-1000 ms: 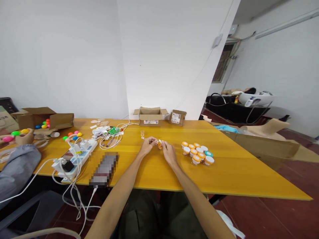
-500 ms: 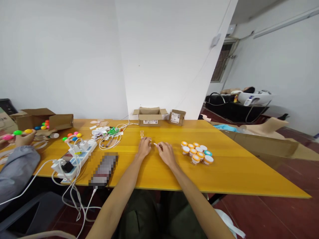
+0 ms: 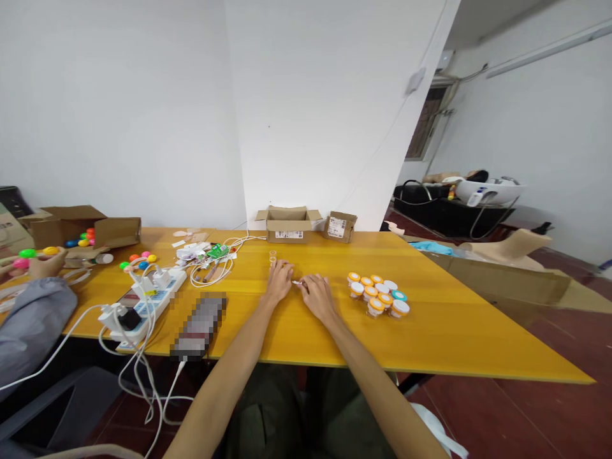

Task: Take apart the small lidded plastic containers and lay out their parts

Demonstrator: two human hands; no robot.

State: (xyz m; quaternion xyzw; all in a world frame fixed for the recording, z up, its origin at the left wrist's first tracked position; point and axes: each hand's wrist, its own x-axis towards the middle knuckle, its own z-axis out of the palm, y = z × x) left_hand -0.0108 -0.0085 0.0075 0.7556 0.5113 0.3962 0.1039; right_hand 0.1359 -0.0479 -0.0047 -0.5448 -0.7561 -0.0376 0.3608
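Note:
My right hand (image 3: 316, 296) is closed in a pinch on a small white piece (image 3: 297, 283), too small to name. Close beside it is my left hand (image 3: 279, 280), its fingers curled with the tips by the other end of that piece; what they grip is hidden. Just beyond the left fingers, a small clear container (image 3: 272, 256) stands on the table. To the right of my right hand sits a group of small clear jars (image 3: 375, 306) with orange, white and teal lids.
Two cardboard boxes (image 3: 287, 236) stand at the wall. On the left lie a phone (image 3: 199, 326), a power strip (image 3: 165, 293) with cables, and clutter (image 3: 205, 252). A co-worker's hand (image 3: 48, 262) holds coloured balls (image 3: 27, 254) near an open box (image 3: 117, 234).
My hands have come closer together, so the gap around the small white piece has narrowed. At the far left, the co-worker's balls have shifted slightly.

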